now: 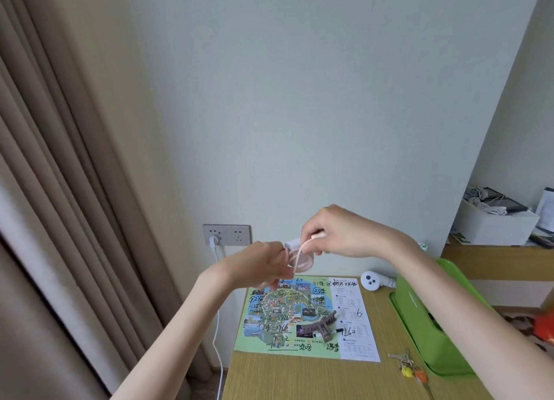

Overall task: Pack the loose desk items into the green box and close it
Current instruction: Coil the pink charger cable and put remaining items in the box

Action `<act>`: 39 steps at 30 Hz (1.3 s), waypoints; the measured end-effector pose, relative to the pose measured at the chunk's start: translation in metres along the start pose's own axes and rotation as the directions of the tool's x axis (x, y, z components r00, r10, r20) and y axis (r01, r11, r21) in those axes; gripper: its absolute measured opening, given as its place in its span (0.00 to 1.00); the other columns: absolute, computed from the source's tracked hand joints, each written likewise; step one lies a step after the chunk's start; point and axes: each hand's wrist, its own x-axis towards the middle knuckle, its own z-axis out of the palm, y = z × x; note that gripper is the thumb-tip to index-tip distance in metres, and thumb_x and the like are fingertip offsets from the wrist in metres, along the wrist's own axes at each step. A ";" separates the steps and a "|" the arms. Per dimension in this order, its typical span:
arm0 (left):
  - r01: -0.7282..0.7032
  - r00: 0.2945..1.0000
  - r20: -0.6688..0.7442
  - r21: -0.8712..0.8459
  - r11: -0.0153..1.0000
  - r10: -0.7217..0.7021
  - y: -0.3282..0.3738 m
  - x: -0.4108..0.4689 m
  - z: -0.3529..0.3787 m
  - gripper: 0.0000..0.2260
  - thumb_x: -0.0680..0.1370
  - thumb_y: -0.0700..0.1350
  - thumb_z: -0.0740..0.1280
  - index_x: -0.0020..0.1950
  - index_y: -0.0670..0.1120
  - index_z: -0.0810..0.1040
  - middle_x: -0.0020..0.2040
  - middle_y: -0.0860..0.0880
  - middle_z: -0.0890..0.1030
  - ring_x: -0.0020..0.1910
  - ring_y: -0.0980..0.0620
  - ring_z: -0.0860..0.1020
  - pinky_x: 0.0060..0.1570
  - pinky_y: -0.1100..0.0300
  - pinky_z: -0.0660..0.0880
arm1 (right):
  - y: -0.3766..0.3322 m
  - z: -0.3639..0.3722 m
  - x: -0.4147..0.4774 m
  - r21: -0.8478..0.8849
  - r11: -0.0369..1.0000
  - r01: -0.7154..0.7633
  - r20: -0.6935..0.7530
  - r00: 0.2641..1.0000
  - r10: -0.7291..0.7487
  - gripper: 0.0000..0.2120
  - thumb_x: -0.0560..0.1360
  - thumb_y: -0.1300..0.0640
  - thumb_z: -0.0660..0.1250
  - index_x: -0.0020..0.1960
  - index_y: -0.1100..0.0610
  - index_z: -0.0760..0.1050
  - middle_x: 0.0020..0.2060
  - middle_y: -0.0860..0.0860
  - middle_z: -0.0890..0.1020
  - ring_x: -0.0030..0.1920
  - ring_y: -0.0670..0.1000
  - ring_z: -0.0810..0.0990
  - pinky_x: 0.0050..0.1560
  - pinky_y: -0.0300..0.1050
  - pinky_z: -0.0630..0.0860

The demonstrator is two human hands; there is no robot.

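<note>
Both my hands are raised above the desk, holding a coiled pink charging cable (pixel 300 257) with a white plug end. My left hand (pixel 263 263) pinches the coil from the left. My right hand (pixel 338 230) grips the cable's end from the right. The green box (pixel 425 327) stands open on the desk at the right, partly hidden by my right forearm. On the desk lie a brown hair claw clip (pixel 322 327), a small black and white item (pixel 337 330), a bunch of keys (pixel 407 366) with yellow and orange tags, and a white round device (pixel 371 280).
A colourful map sheet (pixel 302 315) covers the wooden desk (pixel 299 378). A wall socket (pixel 226 234) holds a white plug whose cord hangs down left of the desk. Curtains hang at the left. A shelf at the right carries a white box (pixel 494 225) with cables.
</note>
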 end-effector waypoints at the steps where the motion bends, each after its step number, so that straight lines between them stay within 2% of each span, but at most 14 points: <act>1: -0.013 0.999 0.036 -0.008 1.000 0.013 0.002 -0.001 0.001 0.08 0.78 0.48 0.69 0.44 0.48 0.72 0.33 0.52 0.81 0.32 0.57 0.79 0.31 0.69 0.71 | 0.000 -0.004 0.003 0.041 0.999 0.018 0.011 1.000 -0.019 0.03 0.73 0.57 0.72 0.40 0.53 0.83 0.29 0.45 0.80 0.29 0.39 0.75 0.33 0.36 0.69; 4: -0.061 0.981 0.178 -0.108 0.992 0.080 0.010 -0.003 0.003 0.09 0.76 0.47 0.70 0.48 0.43 0.75 0.36 0.47 0.82 0.33 0.50 0.77 0.34 0.60 0.72 | 0.004 -0.011 0.010 0.200 0.979 0.047 0.051 0.997 -0.059 0.01 0.70 0.60 0.75 0.41 0.58 0.84 0.34 0.53 0.84 0.34 0.44 0.77 0.38 0.36 0.72; 7: -0.151 0.949 0.248 -0.184 0.971 0.195 0.016 -0.008 0.000 0.06 0.76 0.48 0.71 0.46 0.48 0.77 0.36 0.51 0.82 0.33 0.53 0.76 0.35 0.61 0.70 | 0.011 -0.012 0.012 0.371 0.924 0.087 0.060 0.991 -0.117 0.03 0.69 0.62 0.77 0.42 0.59 0.84 0.40 0.55 0.85 0.41 0.47 0.81 0.46 0.38 0.75; 9: -0.224 0.938 0.205 -0.257 0.940 0.280 0.018 -0.012 -0.004 0.05 0.76 0.47 0.72 0.48 0.50 0.78 0.38 0.54 0.81 0.37 0.56 0.76 0.38 0.66 0.70 | 0.019 -0.007 0.010 0.496 0.864 0.088 0.038 0.992 -0.123 0.03 0.70 0.63 0.75 0.44 0.60 0.83 0.40 0.54 0.85 0.42 0.47 0.81 0.46 0.37 0.76; 13: -0.328 0.935 -0.014 -0.409 0.851 0.354 0.018 -0.013 -0.007 0.06 0.75 0.44 0.73 0.49 0.45 0.79 0.40 0.47 0.75 0.39 0.51 0.72 0.40 0.57 0.67 | 0.036 0.013 0.005 0.706 0.708 0.018 -0.040 0.999 0.015 0.09 0.74 0.65 0.67 0.44 0.54 0.83 0.39 0.46 0.85 0.38 0.43 0.81 0.37 0.34 0.74; 16: -0.323 0.946 -0.152 -0.467 0.823 0.285 0.021 -0.008 -0.001 0.13 0.75 0.43 0.73 0.50 0.35 0.77 0.39 0.43 0.73 0.39 0.51 0.69 0.40 0.56 0.64 | 0.040 0.032 0.002 0.739 0.672 0.038 -0.143 0.984 0.102 0.09 0.69 0.65 0.69 0.43 0.54 0.83 0.40 0.50 0.85 0.41 0.46 0.82 0.41 0.37 0.77; 20: -0.307 0.943 -0.290 -0.559 0.770 0.165 0.025 -0.001 0.010 0.13 0.76 0.43 0.71 0.54 0.35 0.77 0.42 0.38 0.79 0.41 0.49 0.76 0.43 0.59 0.73 | 0.042 0.062 -0.001 0.836 0.545 0.059 -0.209 0.954 0.217 0.10 0.75 0.63 0.68 0.56 0.58 0.79 0.49 0.59 0.85 0.49 0.57 0.84 0.47 0.46 0.81; 23: -0.300 0.927 -0.369 -0.641 0.707 0.058 0.027 0.004 0.018 0.12 0.78 0.42 0.69 0.55 0.35 0.77 0.47 0.34 0.82 0.44 0.44 0.80 0.49 0.51 0.78 | 0.036 0.078 -0.007 0.869 0.482 0.114 -0.271 0.923 0.271 0.10 0.77 0.59 0.68 0.57 0.60 0.77 0.49 0.61 0.84 0.52 0.60 0.84 0.51 0.50 0.81; 26: -0.288 0.904 -0.426 -0.666 0.688 -0.034 0.025 0.010 0.026 0.12 0.78 0.43 0.69 0.53 0.34 0.77 0.45 0.34 0.81 0.41 0.48 0.77 0.43 0.58 0.73 | 0.030 0.089 -0.011 0.871 0.474 0.128 -0.287 0.917 0.278 0.10 0.78 0.60 0.66 0.59 0.57 0.76 0.51 0.57 0.84 0.54 0.56 0.83 0.53 0.48 0.81; 29: -0.283 0.868 -0.476 -0.706 0.649 -0.139 0.023 0.014 0.034 0.12 0.78 0.43 0.69 0.51 0.33 0.77 0.41 0.39 0.82 0.38 0.50 0.78 0.34 0.65 0.73 | 0.025 0.093 -0.016 0.893 0.436 0.110 -0.221 0.952 0.213 0.19 0.73 0.62 0.66 0.63 0.54 0.75 0.55 0.57 0.82 0.57 0.55 0.82 0.57 0.51 0.79; 31: -0.277 0.848 -0.488 -0.742 0.610 -0.209 0.022 0.016 0.040 0.10 0.77 0.42 0.70 0.50 0.34 0.78 0.40 0.40 0.82 0.36 0.51 0.79 0.29 0.66 0.73 | 0.021 0.097 -0.016 0.881 0.459 0.114 -0.225 0.955 0.195 0.21 0.70 0.61 0.68 0.63 0.51 0.75 0.54 0.58 0.81 0.55 0.54 0.82 0.58 0.52 0.79; 33: -0.270 0.840 -0.481 -0.772 0.575 -0.252 0.023 0.018 0.047 0.09 0.77 0.42 0.70 0.51 0.35 0.78 0.40 0.39 0.82 0.37 0.51 0.80 0.28 0.65 0.73 | 0.017 0.105 -0.012 0.808 0.579 0.106 -0.308 0.914 0.263 0.19 0.70 0.60 0.72 0.59 0.50 0.75 0.48 0.54 0.81 0.50 0.52 0.84 0.55 0.52 0.80; 37: -0.265 0.851 -0.466 -0.780 0.567 -0.243 0.027 0.020 0.056 0.10 0.76 0.41 0.71 0.50 0.35 0.79 0.41 0.38 0.83 0.36 0.51 0.80 0.28 0.63 0.74 | 0.019 0.115 -0.005 0.688 0.724 0.043 -0.476 0.780 0.406 0.16 0.72 0.68 0.65 0.54 0.51 0.76 0.40 0.54 0.81 0.43 0.58 0.83 0.44 0.61 0.82; 39: -0.261 0.864 -0.449 -0.785 0.562 -0.226 0.028 0.020 0.057 0.10 0.75 0.40 0.72 0.49 0.34 0.80 0.40 0.41 0.83 0.35 0.54 0.79 0.30 0.67 0.74 | 0.026 0.115 -0.007 0.601 0.799 0.010 -0.542 0.740 0.399 0.17 0.73 0.68 0.63 0.54 0.50 0.77 0.38 0.52 0.82 0.40 0.55 0.83 0.43 0.58 0.82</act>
